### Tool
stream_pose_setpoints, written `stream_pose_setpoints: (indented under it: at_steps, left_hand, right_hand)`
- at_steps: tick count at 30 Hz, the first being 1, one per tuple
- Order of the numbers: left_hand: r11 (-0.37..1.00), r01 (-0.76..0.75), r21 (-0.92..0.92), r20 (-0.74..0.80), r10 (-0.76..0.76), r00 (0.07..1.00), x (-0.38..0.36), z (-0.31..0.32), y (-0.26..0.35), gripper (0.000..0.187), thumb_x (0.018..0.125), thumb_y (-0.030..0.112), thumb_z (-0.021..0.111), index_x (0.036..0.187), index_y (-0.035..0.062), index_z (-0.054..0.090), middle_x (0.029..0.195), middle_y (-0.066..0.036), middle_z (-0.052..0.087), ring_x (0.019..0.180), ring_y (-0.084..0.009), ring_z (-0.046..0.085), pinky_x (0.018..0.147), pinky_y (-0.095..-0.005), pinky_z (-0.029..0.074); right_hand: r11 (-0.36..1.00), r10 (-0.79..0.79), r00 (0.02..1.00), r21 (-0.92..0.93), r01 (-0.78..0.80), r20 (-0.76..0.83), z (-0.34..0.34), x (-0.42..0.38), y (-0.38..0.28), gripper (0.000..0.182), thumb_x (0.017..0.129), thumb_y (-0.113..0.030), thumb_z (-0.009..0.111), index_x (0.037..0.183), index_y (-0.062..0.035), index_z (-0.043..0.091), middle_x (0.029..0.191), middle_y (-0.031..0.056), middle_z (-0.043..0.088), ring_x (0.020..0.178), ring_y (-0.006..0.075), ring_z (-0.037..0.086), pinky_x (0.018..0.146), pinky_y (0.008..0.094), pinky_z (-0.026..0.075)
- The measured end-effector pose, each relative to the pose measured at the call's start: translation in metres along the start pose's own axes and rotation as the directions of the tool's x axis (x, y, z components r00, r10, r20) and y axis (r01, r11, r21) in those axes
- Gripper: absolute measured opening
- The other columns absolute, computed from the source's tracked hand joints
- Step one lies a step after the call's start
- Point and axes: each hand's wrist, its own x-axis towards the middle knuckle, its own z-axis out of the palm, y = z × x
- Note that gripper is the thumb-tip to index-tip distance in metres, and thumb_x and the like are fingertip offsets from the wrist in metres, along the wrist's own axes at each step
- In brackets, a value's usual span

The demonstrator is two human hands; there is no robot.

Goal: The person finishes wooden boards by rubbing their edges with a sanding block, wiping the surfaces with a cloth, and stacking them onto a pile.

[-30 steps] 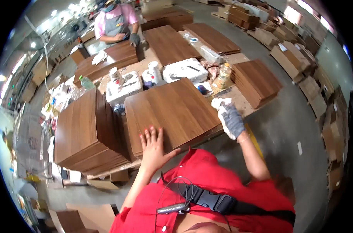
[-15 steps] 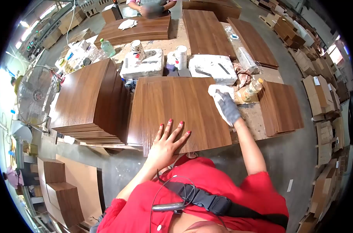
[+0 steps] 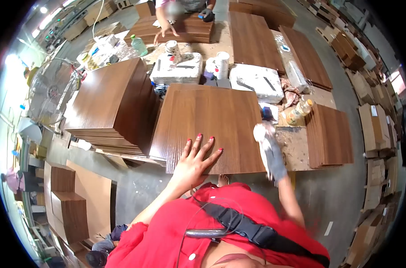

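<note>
A wood-grain panel (image 3: 216,120) lies flat in front of me, on top of others. My left hand (image 3: 195,164) rests on its near left part, bare, with fingers spread and nothing held. At the panel's right edge is my right hand (image 3: 275,156) in a grey glove, blurred by motion. It is closed on a white cloth (image 3: 264,133). To the left stands a tall stack of brown panels (image 3: 107,96), and to the right a smaller panel stack (image 3: 329,134). A dark blue object (image 3: 267,113) lies beyond my right hand.
Beyond the panel are white-wrapped blocks (image 3: 255,82), white cans (image 3: 222,65) and a green bottle (image 3: 138,45). A yellow-capped bottle (image 3: 299,111) stands right. Across the table, a person's hands (image 3: 167,30) are over more panels. A fan (image 3: 53,93) is at left.
My right hand has moved with the cloth toward me, down along the panel's right edge. The dark blue object now shows. The other person's hand has reached out over the table.
</note>
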Motion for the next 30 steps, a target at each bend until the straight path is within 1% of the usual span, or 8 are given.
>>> stream_pose_setpoints:
  at_steps: [9, 14, 16, 18, 20, 25, 28, 30]
  left_hand:
    - [0.992, -0.112, -0.059, -0.007, 0.112, 0.994, -0.012, -0.004, -0.009, 0.086, 0.078, 0.027, 0.081, 0.154, 0.0233, 0.041, 0.163, -0.012, 0.03, 0.152, -0.0393, 0.024, 0.121, -0.0581, 0.022]
    - [0.984, 0.099, -0.151, -0.095, -0.115, 0.989, -0.057, -0.032, -0.03, 0.071, 0.084, 0.03, 0.079, 0.146, 0.0094, 0.051, 0.153, -0.019, 0.045, 0.146, -0.0308, 0.039, 0.12, -0.0482, 0.029]
    - [0.759, 0.231, -0.609, -0.246, -0.457, 0.855, -0.073, -0.021, -0.047, 0.042, 0.087, 0.026, 0.077, 0.121, 0.0034, 0.067, 0.128, -0.019, 0.064, 0.119, -0.0297, 0.063, 0.101, -0.0399, 0.048]
    - [0.627, 0.401, -0.668, -0.243, -0.693, 0.679, -0.087, -0.019, -0.06, 0.028, 0.095, 0.027, 0.071, 0.094, -0.0005, 0.071, 0.092, -0.013, 0.072, 0.083, -0.0223, 0.071, 0.073, -0.0324, 0.054]
    - [0.432, 0.634, -0.641, 0.062, -0.795, 0.604, -0.094, -0.023, -0.072, 0.049, 0.105, 0.043, 0.052, 0.086, -0.0001, 0.067, 0.066, -0.01, 0.07, 0.058, -0.0186, 0.067, 0.059, -0.032, 0.052]
    - [0.123, 0.481, -0.868, 0.306, -0.63, 0.714, -0.094, 0.019, -0.084, 0.054, 0.106, 0.044, 0.049, 0.087, -0.0044, 0.063, 0.073, -0.016, 0.07, 0.065, -0.0232, 0.073, 0.059, -0.0315, 0.058]
    - [-0.079, 0.364, -0.928, 0.336, -0.599, 0.727, -0.093, 0.025, -0.081, 0.038, 0.105, 0.032, 0.058, 0.09, -0.0032, 0.06, 0.078, -0.013, 0.069, 0.073, -0.0255, 0.075, 0.064, -0.0327, 0.061]
    - [-0.079, 0.321, -0.944, 0.305, -0.587, 0.75, -0.093, 0.021, -0.07, 0.032, 0.103, 0.028, 0.061, 0.091, -0.0015, 0.058, 0.082, -0.013, 0.069, 0.078, -0.0266, 0.075, 0.071, -0.0334, 0.062]
  right_hand:
    - [0.82, 0.492, 0.867, 0.377, -0.43, -0.082, -0.035, -0.127, 0.014, 0.037, 0.104, -0.031, 0.055, 0.129, -0.0042, 0.064, 0.12, 0.0054, 0.068, 0.11, 0.0127, 0.06, 0.095, 0.0304, 0.049]
    - [0.643, 0.587, 0.773, 0.719, -0.265, -0.24, -0.004, -0.077, 0.047, 0.039, 0.101, -0.028, 0.062, 0.135, -0.008, 0.062, 0.121, -0.0002, 0.064, 0.107, 0.0085, 0.057, 0.091, 0.0276, 0.049]
    - [0.715, 0.484, 0.818, 0.68, -0.164, -0.312, 0.003, -0.052, 0.036, 0.036, 0.101, -0.022, 0.061, 0.133, -0.007, 0.062, 0.118, -0.0003, 0.066, 0.101, 0.0077, 0.06, 0.086, 0.0256, 0.05]
    - [0.824, 0.357, 0.868, 0.554, -0.118, -0.346, 0.004, -0.024, 0.055, 0.037, 0.102, -0.026, 0.057, 0.133, -0.0068, 0.063, 0.119, -0.0007, 0.066, 0.103, 0.0082, 0.059, 0.088, 0.0248, 0.048]
    - [0.719, 0.447, 0.88, 0.65, -0.247, -0.161, -0.003, -0.002, 0.036, 0.034, 0.101, -0.025, 0.058, 0.128, -0.0065, 0.066, 0.11, -0.0019, 0.068, 0.092, 0.0059, 0.059, 0.079, 0.0237, 0.049]
    - [0.686, 0.507, 0.862, 0.598, -0.414, 0.015, 0.001, 0.038, 0.04, 0.029, 0.099, -0.025, 0.062, 0.121, -0.008, 0.069, 0.095, -0.005, 0.066, 0.078, 0.004, 0.055, 0.066, 0.0225, 0.046]
    - [0.973, 0.124, 0.991, 0.2, -0.113, -0.046, 0.014, 0.06, 0.083, 0.037, 0.102, -0.021, 0.055, 0.134, -0.0034, 0.061, 0.109, -0.0014, 0.068, 0.093, 0.0109, 0.06, 0.084, 0.0298, 0.051]
    - [0.872, 0.214, 0.971, 0.469, -0.141, -0.106, 0.024, 0.056, 0.054, 0.037, 0.104, -0.021, 0.053, 0.136, -0.0053, 0.06, 0.101, -0.0024, 0.066, 0.08, 0.0075, 0.058, 0.071, 0.0252, 0.049]
